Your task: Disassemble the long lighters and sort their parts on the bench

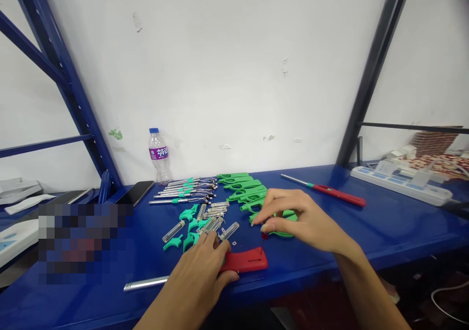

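A long-necked red lighter [249, 260] lies at the table's front edge, its metal tube pointing left. My left hand [205, 264] is closed round its body and covers the middle. Above its right end, my right hand [293, 217] pinches a small screwdriver [264, 237] with a red handle. The thin shaft points down and its tip meets the lighter's handle near the end. Close to my left fingers lie several clear fuel tanks [230, 231] and teal triggers [173, 242]. Green lighter shells [251, 193] are stacked behind my right hand, which partly hides them.
Several metal lighter tubes with wires [183, 191] lie at the back. A plastic bottle [159, 156] stands by the wall, with a phone [137, 193] to its left. Another red lighter [339, 195] lies to the right, near a white power strip [401, 186]. Blue posts frame the table.
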